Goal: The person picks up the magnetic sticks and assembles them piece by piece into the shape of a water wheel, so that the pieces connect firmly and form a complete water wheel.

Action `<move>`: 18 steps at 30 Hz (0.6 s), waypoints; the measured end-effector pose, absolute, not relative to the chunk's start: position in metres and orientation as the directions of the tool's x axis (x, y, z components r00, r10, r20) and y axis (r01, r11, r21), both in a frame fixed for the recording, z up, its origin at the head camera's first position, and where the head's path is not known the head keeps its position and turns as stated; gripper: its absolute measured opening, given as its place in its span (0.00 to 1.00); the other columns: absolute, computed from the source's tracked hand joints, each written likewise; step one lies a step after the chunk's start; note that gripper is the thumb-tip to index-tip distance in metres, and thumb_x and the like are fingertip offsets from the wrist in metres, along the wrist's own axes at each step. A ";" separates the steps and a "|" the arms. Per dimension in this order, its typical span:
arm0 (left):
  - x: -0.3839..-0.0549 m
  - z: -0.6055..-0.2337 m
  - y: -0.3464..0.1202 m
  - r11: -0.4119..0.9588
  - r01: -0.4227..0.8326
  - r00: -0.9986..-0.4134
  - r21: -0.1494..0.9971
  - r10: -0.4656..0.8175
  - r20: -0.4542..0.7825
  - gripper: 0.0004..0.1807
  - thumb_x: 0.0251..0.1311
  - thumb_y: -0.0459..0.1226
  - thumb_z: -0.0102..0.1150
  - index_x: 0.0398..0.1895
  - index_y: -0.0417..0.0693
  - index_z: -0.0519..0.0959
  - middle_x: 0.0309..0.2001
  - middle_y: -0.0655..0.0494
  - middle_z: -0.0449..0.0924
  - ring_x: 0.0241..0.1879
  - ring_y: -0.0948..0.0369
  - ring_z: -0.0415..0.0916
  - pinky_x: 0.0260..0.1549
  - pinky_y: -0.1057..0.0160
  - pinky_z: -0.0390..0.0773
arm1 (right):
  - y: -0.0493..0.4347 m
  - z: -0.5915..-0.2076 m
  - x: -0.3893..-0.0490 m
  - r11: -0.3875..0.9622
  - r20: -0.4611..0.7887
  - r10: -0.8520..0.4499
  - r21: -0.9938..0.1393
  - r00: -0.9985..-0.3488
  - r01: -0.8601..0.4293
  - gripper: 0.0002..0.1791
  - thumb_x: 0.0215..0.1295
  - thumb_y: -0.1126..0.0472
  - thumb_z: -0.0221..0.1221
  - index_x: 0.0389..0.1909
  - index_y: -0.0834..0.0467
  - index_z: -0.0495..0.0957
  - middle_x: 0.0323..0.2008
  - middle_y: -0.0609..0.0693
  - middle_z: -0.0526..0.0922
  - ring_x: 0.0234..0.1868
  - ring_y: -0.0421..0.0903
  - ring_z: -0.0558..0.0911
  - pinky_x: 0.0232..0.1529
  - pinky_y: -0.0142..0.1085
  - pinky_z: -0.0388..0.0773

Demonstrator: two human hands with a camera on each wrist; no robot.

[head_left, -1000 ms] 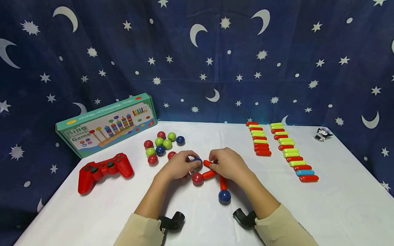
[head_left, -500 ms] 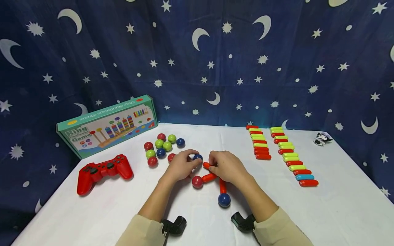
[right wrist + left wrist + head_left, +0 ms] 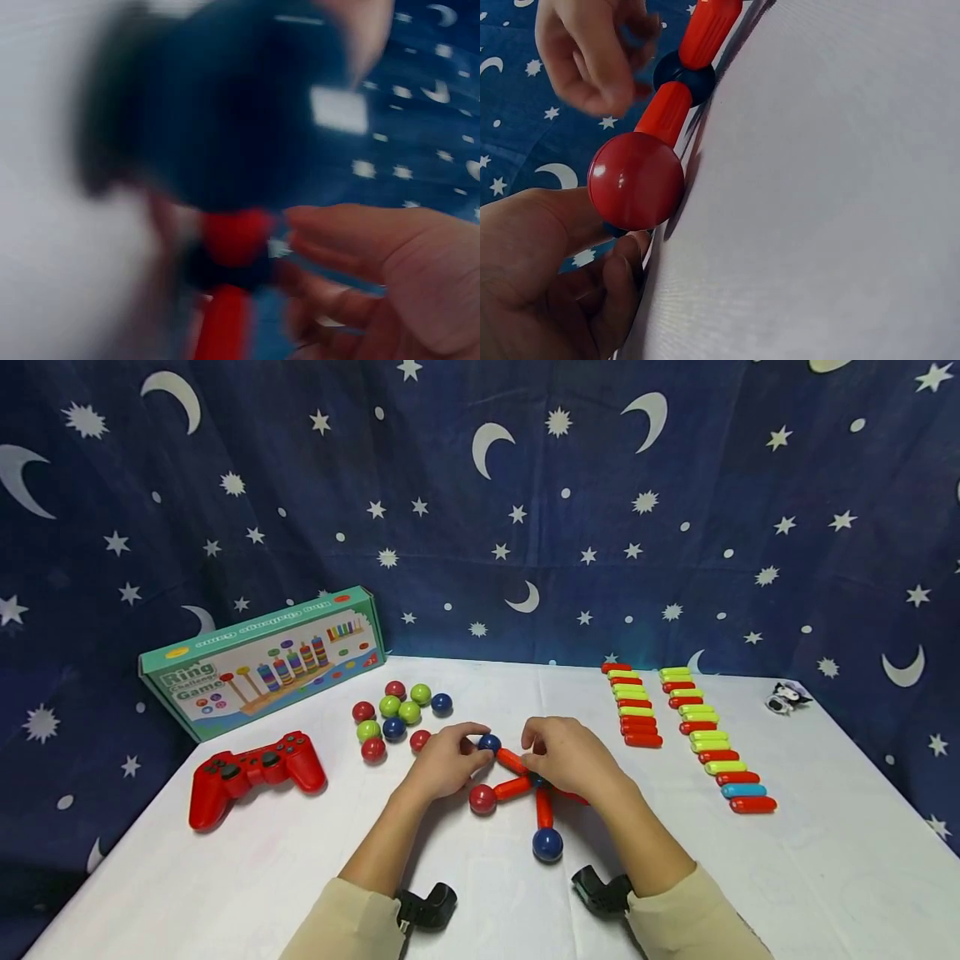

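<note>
Magnetic-looking red rods and balls form a spoked figure on the white table. Its blue hub ball (image 3: 537, 779) sits partly under my right hand (image 3: 573, 760), whose loosely bent fingers hover beside it and hold nothing visible. My left hand (image 3: 444, 764) pinches a blue ball (image 3: 489, 742) at the outer end of the upper-left red rod (image 3: 512, 762). Another red rod (image 3: 513, 788) ends in a red ball (image 3: 482, 799). Towards me, a third red rod (image 3: 543, 810) ends in a blue ball (image 3: 547, 845). More red shows partly hidden beneath the right hand.
Several loose balls (image 3: 408, 712) lie left of the hands. A red game controller (image 3: 255, 777) and a green game box (image 3: 262, 664) stand farther left. Two columns of rods (image 3: 703, 736) lie at right, with a small figurine (image 3: 786, 697) beyond them.
The upper-left red rod now meets the blue ball in my left hand, where a gap showed before. My right hand has shifted slightly right, uncovering the hub and more of that rod.
</note>
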State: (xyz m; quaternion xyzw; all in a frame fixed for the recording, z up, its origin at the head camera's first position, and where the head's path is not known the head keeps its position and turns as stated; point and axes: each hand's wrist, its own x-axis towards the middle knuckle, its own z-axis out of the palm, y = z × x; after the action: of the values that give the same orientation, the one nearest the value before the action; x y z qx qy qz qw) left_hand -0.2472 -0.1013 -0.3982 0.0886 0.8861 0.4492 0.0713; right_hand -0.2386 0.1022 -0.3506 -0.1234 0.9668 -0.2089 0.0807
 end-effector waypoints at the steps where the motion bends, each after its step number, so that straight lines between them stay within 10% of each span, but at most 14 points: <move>1: -0.247 -0.398 -0.102 0.574 0.085 -0.974 0.815 0.220 -0.053 0.23 0.68 0.39 0.64 0.65 0.47 0.79 0.32 0.53 0.81 0.22 0.60 0.75 0.23 0.65 0.77 | 0.105 -0.346 -0.237 0.891 -0.124 -0.262 -0.411 -0.957 -0.191 0.09 0.64 0.56 0.70 0.43 0.52 0.84 0.34 0.49 0.83 0.35 0.47 0.78 0.38 0.39 0.82; 18: -0.242 -0.364 -0.149 0.881 -0.058 -0.989 0.470 -0.114 0.092 0.16 0.63 0.39 0.59 0.49 0.44 0.86 0.41 0.45 0.89 0.40 0.44 0.84 0.38 0.43 0.82 | 0.110 -0.342 -0.226 0.922 -0.198 -0.303 -0.309 -0.932 -0.234 0.08 0.61 0.58 0.72 0.40 0.52 0.87 0.31 0.47 0.81 0.36 0.46 0.76 0.36 0.38 0.78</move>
State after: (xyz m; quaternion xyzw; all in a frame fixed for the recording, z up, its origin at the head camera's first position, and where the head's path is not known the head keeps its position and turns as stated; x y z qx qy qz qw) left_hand -0.2417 -0.1486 -0.3636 -0.0444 0.9679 0.2403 -0.0588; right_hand -0.2260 0.1099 -0.3419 -0.1379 0.9727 -0.1418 0.1217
